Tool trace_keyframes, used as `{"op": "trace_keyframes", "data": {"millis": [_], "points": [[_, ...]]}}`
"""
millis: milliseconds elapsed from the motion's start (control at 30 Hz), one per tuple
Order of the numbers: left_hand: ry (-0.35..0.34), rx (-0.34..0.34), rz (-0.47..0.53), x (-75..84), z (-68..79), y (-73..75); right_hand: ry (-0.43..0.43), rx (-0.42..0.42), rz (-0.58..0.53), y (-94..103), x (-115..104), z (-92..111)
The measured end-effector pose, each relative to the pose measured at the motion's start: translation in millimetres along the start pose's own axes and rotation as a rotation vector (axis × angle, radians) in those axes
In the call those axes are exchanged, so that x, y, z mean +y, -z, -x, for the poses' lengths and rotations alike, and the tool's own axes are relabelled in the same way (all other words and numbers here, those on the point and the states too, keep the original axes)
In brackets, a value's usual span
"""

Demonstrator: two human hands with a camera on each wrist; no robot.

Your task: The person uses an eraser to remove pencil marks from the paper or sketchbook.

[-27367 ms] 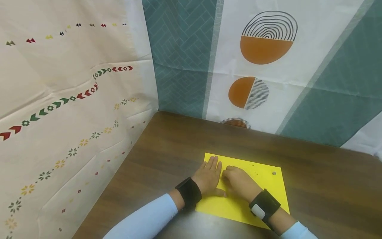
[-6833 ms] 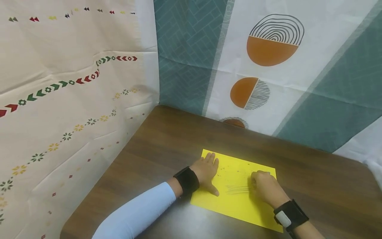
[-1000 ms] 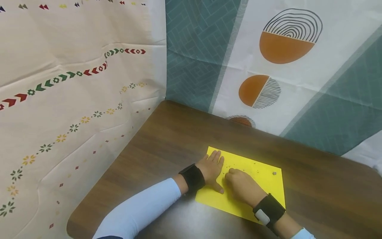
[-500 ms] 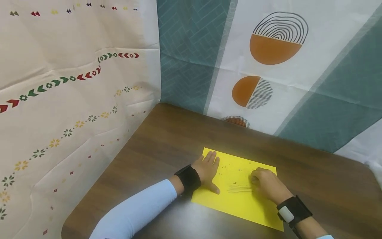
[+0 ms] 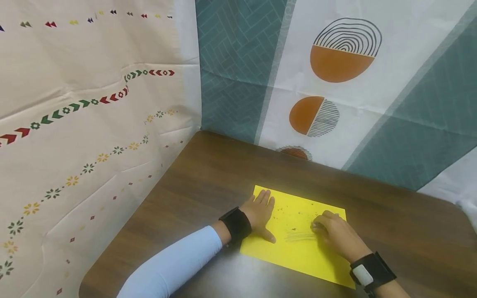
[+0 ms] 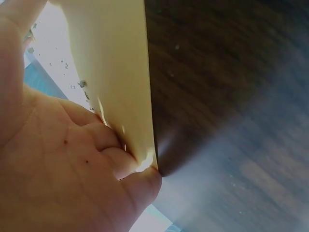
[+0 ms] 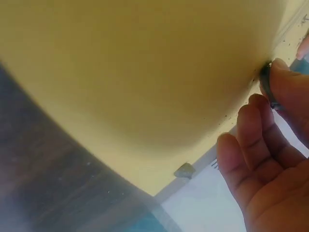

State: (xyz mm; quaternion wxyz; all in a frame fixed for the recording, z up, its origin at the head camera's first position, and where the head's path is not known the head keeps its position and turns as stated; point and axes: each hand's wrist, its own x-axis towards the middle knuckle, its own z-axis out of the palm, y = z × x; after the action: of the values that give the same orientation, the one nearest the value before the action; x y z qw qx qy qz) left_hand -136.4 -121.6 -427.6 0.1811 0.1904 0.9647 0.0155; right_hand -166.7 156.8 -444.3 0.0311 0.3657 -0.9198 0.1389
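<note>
A sheet of yellow paper lies on the table, with dark crumbs scattered on it and faint grey streaks near its middle. My left hand rests on the paper's left part, fingers spread and straight. In the left wrist view its little finger lies at the paper's edge. On the right half, my right hand pinches a small dark grey piece between thumb and forefinger, against the paper; its exact kind is unclear. A small grey lump sits by the paper's corner in the right wrist view.
The brown wooden table extends around the paper. A cream patterned cloth hangs along the left side. Behind the table hangs a teal and white curtain with orange shapes.
From beside the left hand a second ago, my right hand has moved right across the paper, uncovering the grey streaks. My left hand stays in place on the sheet.
</note>
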Motion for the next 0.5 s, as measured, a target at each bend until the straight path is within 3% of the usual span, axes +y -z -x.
{"op": "trace_keyframes", "data": {"millis": [233, 500], "points": [[-0.005, 0.003, 0.0, -2.1, 1.3, -1.8, -0.019, -0.023, -0.051, 2.7, -7.3, -6.3], [0.0, -0.002, 0.004, -2.9, 2.6, -3.1, -0.04, -0.082, -0.146, 5.7, -37.8, -21.3]]}}
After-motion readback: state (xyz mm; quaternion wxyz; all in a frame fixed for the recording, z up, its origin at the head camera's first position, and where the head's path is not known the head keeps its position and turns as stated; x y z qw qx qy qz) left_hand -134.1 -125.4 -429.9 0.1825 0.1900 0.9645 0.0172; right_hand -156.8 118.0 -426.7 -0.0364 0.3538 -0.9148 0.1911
